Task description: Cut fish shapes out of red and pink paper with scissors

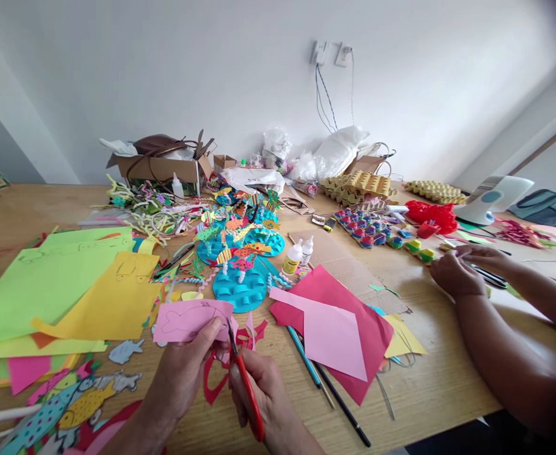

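My left hand (186, 371) pinches a pink sheet of paper (189, 319) with a fish outline drawn on it, held just above the table's near edge. My right hand (265, 392) grips red-handled scissors (246, 384), whose blades touch the pink sheet's right edge. Red paper offcuts (248, 338) lie under and behind the scissors.
Green (45, 278) and yellow sheets (117, 303) lie left, red and pink sheets (335, 328) right, with pencils (323, 379) beside them. Blue paper-fish models (240, 253), glue bottles (293, 258), egg trays (358, 185) and boxes crowd the middle. Another person's hands (462, 272) work at the right.
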Tool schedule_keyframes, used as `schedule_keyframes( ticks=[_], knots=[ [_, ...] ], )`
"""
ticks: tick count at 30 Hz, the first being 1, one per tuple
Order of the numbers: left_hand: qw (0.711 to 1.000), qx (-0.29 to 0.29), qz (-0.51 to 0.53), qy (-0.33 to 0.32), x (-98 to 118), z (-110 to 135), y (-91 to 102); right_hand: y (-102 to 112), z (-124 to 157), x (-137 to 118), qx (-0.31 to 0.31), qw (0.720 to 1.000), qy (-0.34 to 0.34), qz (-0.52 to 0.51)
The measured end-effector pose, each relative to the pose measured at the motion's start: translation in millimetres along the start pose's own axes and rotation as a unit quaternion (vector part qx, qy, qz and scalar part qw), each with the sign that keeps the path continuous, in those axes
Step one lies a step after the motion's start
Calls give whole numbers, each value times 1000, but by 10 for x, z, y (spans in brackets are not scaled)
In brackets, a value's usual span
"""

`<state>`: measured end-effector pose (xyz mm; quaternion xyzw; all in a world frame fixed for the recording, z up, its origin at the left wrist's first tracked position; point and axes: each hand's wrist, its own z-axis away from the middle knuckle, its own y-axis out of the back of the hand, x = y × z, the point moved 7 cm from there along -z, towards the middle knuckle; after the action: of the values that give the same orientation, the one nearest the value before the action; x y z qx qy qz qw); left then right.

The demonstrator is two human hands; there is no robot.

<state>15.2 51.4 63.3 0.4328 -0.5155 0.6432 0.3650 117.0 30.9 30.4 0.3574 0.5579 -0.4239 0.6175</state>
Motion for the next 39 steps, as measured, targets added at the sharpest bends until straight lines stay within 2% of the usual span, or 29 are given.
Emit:
schedule_keyframes(
  ticks=[6,11,17,26,35,39],
  knots=[
    [1000,-6,0,10,25,-7,-10,20,31,-26,-4,1000,23,1],
    [999,-29,-24,-1,11,-1,-8,5,47,41,-22,999,20,-22],
    [997,-27,-67,-3,-59,-7,51,15,41,35,-19,1000,12,-21],
    [996,-59,-60,12,-33,4,14,37,44,52,-17,1000,2,-18],
    [994,-80,-67,37,-54,-5,62,45,70,159,-24,1000,-12,-1],
    [993,-87,-65,37,-57,-1,71,35,66,118,-31,1000,0,-1]
  ],
)
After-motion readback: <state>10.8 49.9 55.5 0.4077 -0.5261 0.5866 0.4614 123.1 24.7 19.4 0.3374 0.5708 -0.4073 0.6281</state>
